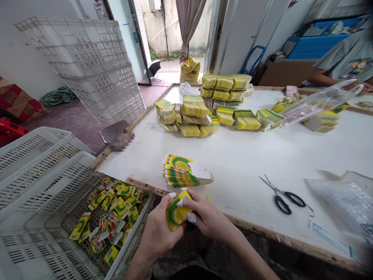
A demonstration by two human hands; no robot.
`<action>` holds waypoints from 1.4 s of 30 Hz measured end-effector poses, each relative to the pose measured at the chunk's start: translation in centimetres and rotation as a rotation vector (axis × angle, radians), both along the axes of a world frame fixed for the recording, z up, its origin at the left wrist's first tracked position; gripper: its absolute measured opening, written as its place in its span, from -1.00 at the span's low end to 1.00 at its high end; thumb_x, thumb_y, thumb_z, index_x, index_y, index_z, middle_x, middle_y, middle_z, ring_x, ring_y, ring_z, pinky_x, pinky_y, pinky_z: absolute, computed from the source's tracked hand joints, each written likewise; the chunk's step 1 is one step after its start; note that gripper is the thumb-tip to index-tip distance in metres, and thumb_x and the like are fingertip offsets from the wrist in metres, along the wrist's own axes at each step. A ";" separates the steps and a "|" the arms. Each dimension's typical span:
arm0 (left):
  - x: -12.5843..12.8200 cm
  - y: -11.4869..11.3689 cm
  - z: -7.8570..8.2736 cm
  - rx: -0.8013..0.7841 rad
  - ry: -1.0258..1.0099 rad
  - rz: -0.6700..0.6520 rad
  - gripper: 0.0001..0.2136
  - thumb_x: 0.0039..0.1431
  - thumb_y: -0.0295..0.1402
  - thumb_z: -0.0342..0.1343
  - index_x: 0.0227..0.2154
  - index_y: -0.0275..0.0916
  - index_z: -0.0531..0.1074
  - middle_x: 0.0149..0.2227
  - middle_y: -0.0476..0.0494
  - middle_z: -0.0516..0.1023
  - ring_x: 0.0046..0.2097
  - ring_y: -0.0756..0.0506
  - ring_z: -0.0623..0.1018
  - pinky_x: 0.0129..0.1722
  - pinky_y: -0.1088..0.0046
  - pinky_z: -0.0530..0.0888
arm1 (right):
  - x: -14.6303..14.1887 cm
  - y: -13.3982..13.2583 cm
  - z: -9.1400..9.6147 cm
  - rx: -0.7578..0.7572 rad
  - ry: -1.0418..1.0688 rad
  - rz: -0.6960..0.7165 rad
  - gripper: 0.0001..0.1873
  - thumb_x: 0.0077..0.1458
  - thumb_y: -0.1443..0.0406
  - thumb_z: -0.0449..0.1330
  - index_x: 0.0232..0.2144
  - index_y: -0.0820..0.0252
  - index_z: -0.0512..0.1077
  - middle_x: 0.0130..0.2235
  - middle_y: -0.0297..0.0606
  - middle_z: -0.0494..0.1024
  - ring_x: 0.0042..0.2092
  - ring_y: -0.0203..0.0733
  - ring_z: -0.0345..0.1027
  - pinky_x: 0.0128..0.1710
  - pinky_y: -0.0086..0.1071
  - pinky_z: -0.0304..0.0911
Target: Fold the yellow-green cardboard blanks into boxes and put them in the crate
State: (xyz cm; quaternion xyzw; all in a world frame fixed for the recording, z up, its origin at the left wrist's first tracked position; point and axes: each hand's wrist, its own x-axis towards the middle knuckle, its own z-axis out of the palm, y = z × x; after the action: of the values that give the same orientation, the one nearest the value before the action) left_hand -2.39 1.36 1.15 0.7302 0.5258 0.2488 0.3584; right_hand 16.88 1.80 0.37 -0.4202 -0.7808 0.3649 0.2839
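Observation:
Between my two hands, just off the table's near edge, is a small yellow and green carton [173, 214]. My left hand [159, 223] grips its left side, thumb on top. My right hand [204, 214] closes on its right end, with white coverings on several fingertips. Right beyond my hands, a fanned stack of flat yellow-green cartons [179, 171] lies on the white table [241, 163], their white flaps pointing right. At my lower left, a white plastic crate [131, 249] holds many small yellow cartons [119, 206] in a loose heap.
Bundled carton stacks [195, 107] stand across the table's far side. Black-handled scissors [281, 196] lie open at right, near a clear plastic bag [340, 198]. Another plastic bag [317, 103] lies farther back. Tall white crates [96, 66] rise at left. A person [346, 58] sits at far right.

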 end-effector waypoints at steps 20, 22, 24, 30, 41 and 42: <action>-0.3 -0.1 -0.5 0.144 0.097 -0.007 -0.37 -0.02 -0.36 0.19 0.12 -0.23 0.09 0.04 -0.32 0.48 0.06 -0.25 0.51 0.03 0.17 0.46 | -0.8 -0.8 -0.9 -0.005 -0.032 -0.028 -0.21 0.15 0.23 0.20 0.30 0.21 -0.08 0.32 0.12 0.03 0.32 0.09 -0.01 0.22 -0.07 0.12; -1.3 0.1 -0.6 0.120 0.127 0.023 -0.39 0.00 -0.32 0.19 0.12 -0.19 0.12 0.05 -0.29 0.49 0.06 -0.25 0.51 0.03 0.17 0.46 | -0.8 -0.2 -0.3 0.029 0.030 -0.040 -0.15 0.09 0.19 0.27 0.29 0.22 -0.05 0.29 0.12 0.10 0.29 0.10 0.06 0.20 -0.10 0.16; -3.1 0.4 -0.6 0.151 0.204 0.130 -0.45 0.04 -0.24 0.16 0.10 -0.19 0.16 0.02 -0.31 0.50 0.04 -0.29 0.52 0.02 0.12 0.45 | -0.7 0.9 0.3 0.087 0.083 -0.159 -0.29 0.10 0.21 0.25 0.22 0.21 0.08 0.18 0.06 0.29 0.18 0.04 0.23 0.11 -0.15 0.25; -10.4 1.3 -1.3 0.252 0.545 0.611 -0.27 -0.02 0.06 0.08 0.10 -0.40 0.21 0.07 -0.58 0.39 0.11 -0.56 0.39 0.04 -0.20 0.32 | -0.7 6.4 1.1 0.134 -0.213 -0.585 -0.64 0.12 0.43 0.13 0.00 0.21 0.31 -0.10 -0.05 0.50 -0.07 0.01 0.34 -0.06 -0.14 0.26; -2.5 -0.5 -3.4 -0.120 -0.592 0.391 -0.33 -0.04 0.02 0.26 0.09 -0.18 0.25 0.10 -0.31 0.44 0.05 -0.24 0.50 0.02 0.20 0.46 | -2.3 5.1 1.6 0.085 -0.083 -0.498 -0.43 -0.06 0.53 0.13 0.02 0.18 0.13 -0.29 -0.31 0.39 -0.28 -0.19 0.32 -0.25 -0.34 0.29; -1.4 -0.5 -3.1 -0.089 -0.738 0.403 -0.27 -0.07 0.09 0.25 0.12 -0.14 0.22 0.12 -0.29 0.41 0.06 -0.25 0.49 -0.01 0.23 0.48 | -2.8 4.1 1.6 0.054 -0.019 -0.440 -0.41 -0.06 0.50 0.17 0.02 0.15 0.11 -0.33 -0.39 0.37 -0.36 -0.25 0.31 -0.33 -0.42 0.29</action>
State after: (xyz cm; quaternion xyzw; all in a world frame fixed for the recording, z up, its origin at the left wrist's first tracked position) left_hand -3.77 0.82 -1.95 0.4586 0.5045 0.5359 0.4980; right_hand 14.07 5.85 2.01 -0.5761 -0.6824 0.2691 0.3607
